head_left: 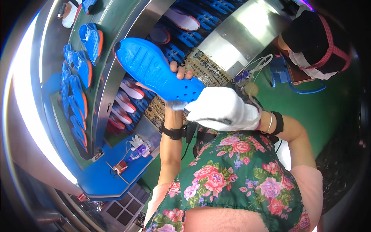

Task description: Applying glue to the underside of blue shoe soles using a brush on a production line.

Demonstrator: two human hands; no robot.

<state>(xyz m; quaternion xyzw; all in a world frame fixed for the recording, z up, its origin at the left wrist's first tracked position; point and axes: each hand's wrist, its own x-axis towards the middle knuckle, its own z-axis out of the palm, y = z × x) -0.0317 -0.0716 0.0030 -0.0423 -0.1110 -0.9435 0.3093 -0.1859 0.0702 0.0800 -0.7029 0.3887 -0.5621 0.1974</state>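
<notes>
Green floral cloth covers our front as an apron (216, 181), closest to the camera, with pink sleeves beside it. Just beyond it, our right hand (222, 110), wrapped in a white covering, lies against the perforated heel end of a blue shoe sole (150, 65); we cannot tell whether its hidden fingers grip anything. Our left hand (180, 71) is bare and closed around the sole from beneath, its fingertips curling over the right edge. We hold the sole up at a slant, its rounded toe end pointing to the upper left. Past our left forearm, a blue worktop (100, 179) carries a purple-and-clear bottle-like thing (139, 151). Farther out, we see orange-edged blue soles (83, 71) in a row on a green surface at left, and red-rimmed soles (131, 91) on a shelf under the metal edge. At upper right, a co-worker (313, 42) in red checked straps is near a blue-framed seat (282, 73) on the green floor (301, 104).
</notes>
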